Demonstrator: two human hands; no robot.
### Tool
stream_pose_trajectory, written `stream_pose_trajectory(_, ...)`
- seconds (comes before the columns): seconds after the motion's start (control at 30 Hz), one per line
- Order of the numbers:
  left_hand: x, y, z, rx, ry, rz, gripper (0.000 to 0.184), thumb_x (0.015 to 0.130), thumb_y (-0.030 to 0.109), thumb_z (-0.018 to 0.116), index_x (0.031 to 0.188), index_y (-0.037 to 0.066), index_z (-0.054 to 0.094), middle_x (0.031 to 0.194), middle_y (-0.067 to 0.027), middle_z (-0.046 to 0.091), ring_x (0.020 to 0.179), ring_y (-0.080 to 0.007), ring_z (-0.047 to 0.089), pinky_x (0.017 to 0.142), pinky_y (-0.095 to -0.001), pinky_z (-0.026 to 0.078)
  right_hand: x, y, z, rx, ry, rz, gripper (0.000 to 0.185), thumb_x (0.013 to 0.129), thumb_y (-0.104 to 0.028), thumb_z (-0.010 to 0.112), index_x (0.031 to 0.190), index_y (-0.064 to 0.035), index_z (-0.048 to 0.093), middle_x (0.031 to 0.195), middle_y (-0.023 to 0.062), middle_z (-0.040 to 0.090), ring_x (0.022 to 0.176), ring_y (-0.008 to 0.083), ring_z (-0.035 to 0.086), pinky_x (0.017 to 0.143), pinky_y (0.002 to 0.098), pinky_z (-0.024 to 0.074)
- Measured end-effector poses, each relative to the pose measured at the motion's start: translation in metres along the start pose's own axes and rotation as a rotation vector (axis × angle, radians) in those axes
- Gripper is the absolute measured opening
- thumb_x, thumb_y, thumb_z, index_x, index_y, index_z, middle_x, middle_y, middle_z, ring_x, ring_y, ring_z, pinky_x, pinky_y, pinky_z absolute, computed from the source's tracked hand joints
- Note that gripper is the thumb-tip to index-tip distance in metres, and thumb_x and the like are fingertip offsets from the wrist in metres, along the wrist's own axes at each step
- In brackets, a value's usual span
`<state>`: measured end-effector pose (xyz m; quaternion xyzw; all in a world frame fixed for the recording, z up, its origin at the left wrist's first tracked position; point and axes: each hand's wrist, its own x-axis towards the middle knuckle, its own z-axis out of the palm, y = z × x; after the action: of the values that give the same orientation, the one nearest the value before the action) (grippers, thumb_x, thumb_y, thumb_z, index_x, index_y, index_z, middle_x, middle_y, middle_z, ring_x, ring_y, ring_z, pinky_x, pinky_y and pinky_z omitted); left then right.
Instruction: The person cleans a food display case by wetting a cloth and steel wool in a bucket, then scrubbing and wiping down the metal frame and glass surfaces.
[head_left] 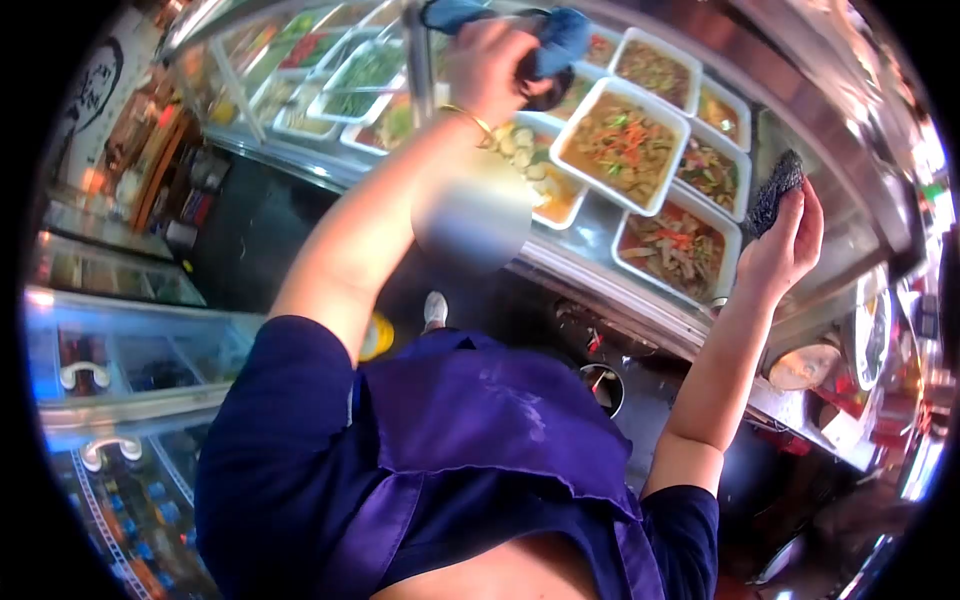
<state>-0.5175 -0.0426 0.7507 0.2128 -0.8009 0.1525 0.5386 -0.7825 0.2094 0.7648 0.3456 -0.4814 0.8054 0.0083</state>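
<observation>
My left hand [487,75], a gold bangle at its wrist, reaches up over the food case and is closed on a bunched blue cloth [563,45] with a dark part beneath it. Motion blurs the fingers somewhat. Out to the right, my right hand [785,240] pinches a dark, shiny mesh scouring pad [775,190] close to the case's right side. Between the hands sits a white tray [562,165] of food topped with orange shreds, overlapping its neighbours. Nearest my right hand is a tray of meat strips in red sauce [672,245].
More white trays of food, including greens [362,78], fill the left of the glass-sided case. A metal edge [620,290] runs along its front. A round wooden board [805,366] lies at right. On the floor stands a bin [602,388]. Handled glass-topped cabinets [130,410] are at left.
</observation>
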Motion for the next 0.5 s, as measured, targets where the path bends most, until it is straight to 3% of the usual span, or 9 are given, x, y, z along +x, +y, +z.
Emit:
stream_pose_trajectory(0.07, -0.035, 0.016, 0.006, -0.036, -0.001, 0.018, 0.038, 0.061, 0.030, 0.083, 0.091, 0.017, 0.064, 0.102, -0.0056, 0.064, 0.098, -0.0309, 0.059, 0.085, -0.0450, 0.044, -0.020, 0.008, 0.023, 0.095, -0.118, 0.147, 0.022, 0.098, -0.010, 0.061, 0.114, 0.0039, 0.065, 0.103, 0.0074, 0.069, 0.089, 0.0103, 0.062, 0.081, 0.0227, 0.0497)
stream_pose_trajectory(0.1, -0.057, 0.021, 0.013, -0.112, -0.034, 0.004, 0.029, 0.065, 0.028, 0.077, 0.089, 0.024, 0.062, 0.110, 0.0003, 0.062, 0.104, -0.0288, 0.054, 0.084, -0.0466, 0.040, -0.029, 0.011, 0.029, 0.135, -0.165, 0.220, 0.022, 0.098, -0.010, 0.061, 0.114, 0.0038, 0.066, 0.103, 0.0071, 0.069, 0.090, 0.0102, 0.062, 0.081, 0.0226, 0.0496)
stream_pose_trajectory(0.23, -0.145, 0.057, 0.013, -0.148, -0.221, 0.108, 0.025, 0.067, 0.019, 0.074, 0.090, 0.023, 0.066, 0.113, 0.0041, 0.063, 0.106, -0.0216, 0.057, 0.087, -0.0434, 0.042, -0.077, 0.039, 0.032, -0.049, -0.265, 0.350, 0.022, 0.097, -0.006, 0.059, 0.116, 0.0042, 0.065, 0.105, 0.0061, 0.067, 0.092, 0.0090, 0.060, 0.083, 0.0220, 0.0490)
stream_pose_trajectory(0.3, -0.183, 0.079, 0.008, -0.226, -0.475, 0.135, 0.020, 0.072, 0.022, 0.069, 0.092, 0.027, 0.069, 0.116, 0.0096, 0.061, 0.109, -0.0161, 0.055, 0.090, -0.0424, 0.042, -0.106, 0.041, 0.032, -0.176, -0.314, 0.385, 0.024, 0.096, -0.004, 0.057, 0.118, 0.0051, 0.063, 0.106, 0.0073, 0.067, 0.092, 0.0091, 0.060, 0.082, 0.0223, 0.0488)
stream_pose_trajectory(0.37, -0.236, 0.098, 0.020, -0.252, -0.502, 0.166, 0.027, 0.078, 0.024, 0.063, 0.102, 0.031, 0.070, 0.120, 0.0126, 0.058, 0.114, -0.0110, 0.054, 0.095, -0.0411, 0.042, -0.130, 0.044, 0.025, -0.270, -0.333, 0.443, 0.025, 0.096, -0.005, 0.058, 0.118, 0.0049, 0.063, 0.107, 0.0084, 0.067, 0.094, 0.0112, 0.061, 0.084, 0.0242, 0.0491)
stream_pose_trajectory(0.4, -0.256, 0.091, 0.017, -0.391, -0.712, 0.117, 0.037, 0.082, 0.025, 0.059, 0.116, 0.033, 0.067, 0.126, 0.0130, 0.056, 0.118, -0.0090, 0.053, 0.098, -0.0399, 0.041, -0.142, 0.049, 0.016, -0.350, -0.324, 0.446, 0.025, 0.095, -0.005, 0.059, 0.118, 0.0046, 0.064, 0.108, 0.0086, 0.068, 0.095, 0.0124, 0.062, 0.086, 0.0254, 0.0491)
stream_pose_trajectory(0.47, -0.269, 0.069, 0.002, -0.391, -0.769, -0.006, 0.043, 0.083, 0.019, 0.059, 0.126, 0.025, 0.062, 0.133, 0.0024, 0.056, 0.122, -0.0196, 0.053, 0.099, -0.0453, 0.043, -0.161, 0.046, 0.001, -0.494, -0.319, 0.461, 0.025, 0.095, -0.007, 0.060, 0.117, 0.0033, 0.065, 0.109, 0.0082, 0.068, 0.097, 0.0146, 0.062, 0.089, 0.0280, 0.0490)
stream_pose_trajectory(0.5, -0.275, 0.041, -0.010, -0.557, -0.794, -0.041, 0.044, 0.083, 0.015, 0.059, 0.126, 0.018, 0.061, 0.135, -0.0048, 0.055, 0.121, -0.0266, 0.053, 0.099, -0.0470, 0.044, -0.174, 0.050, -0.013, -0.436, -0.285, 0.495, 0.024, 0.095, -0.007, 0.060, 0.116, 0.0029, 0.066, 0.109, 0.0079, 0.068, 0.098, 0.0140, 0.062, 0.090, 0.0282, 0.0488)
